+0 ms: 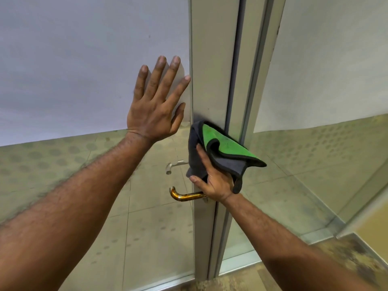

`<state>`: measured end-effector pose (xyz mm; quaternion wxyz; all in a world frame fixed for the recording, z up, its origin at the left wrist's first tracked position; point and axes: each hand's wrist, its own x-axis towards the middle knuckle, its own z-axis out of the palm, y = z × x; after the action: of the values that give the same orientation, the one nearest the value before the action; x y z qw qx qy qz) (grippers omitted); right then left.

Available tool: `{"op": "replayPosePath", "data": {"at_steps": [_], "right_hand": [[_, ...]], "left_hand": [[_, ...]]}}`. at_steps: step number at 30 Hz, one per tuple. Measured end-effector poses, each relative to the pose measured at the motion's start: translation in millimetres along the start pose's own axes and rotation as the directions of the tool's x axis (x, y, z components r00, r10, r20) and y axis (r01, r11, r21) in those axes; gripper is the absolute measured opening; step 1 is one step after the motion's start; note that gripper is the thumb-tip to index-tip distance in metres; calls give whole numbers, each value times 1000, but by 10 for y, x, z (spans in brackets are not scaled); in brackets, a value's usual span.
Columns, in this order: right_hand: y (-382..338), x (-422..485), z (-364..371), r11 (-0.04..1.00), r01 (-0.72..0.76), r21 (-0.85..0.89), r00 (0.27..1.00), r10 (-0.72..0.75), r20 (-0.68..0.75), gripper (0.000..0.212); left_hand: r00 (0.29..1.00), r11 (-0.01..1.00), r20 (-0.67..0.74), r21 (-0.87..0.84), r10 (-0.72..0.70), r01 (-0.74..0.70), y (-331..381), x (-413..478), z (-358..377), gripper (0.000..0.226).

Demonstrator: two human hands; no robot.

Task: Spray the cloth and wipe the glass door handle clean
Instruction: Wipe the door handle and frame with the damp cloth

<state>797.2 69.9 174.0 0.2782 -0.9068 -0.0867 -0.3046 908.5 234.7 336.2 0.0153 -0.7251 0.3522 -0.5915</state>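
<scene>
i count one cloth, grey with a green face, and two lever handles: a brass door handle on my side and a silver handle behind the glass. my right hand has its grip pinching the cloth against the door frame, just above the brass lever. my left hand is spread flat on the frosted glass pane.
</scene>
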Motion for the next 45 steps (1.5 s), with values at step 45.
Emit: {"op": "replayPosePath", "data": {"at_steps": [45], "right_hand": [[61,145,-40,979,93,-180,996,-91,19,56]], "left_hand": [[1000,1000,1,5,-14,14,26,21,-5,58]]}}
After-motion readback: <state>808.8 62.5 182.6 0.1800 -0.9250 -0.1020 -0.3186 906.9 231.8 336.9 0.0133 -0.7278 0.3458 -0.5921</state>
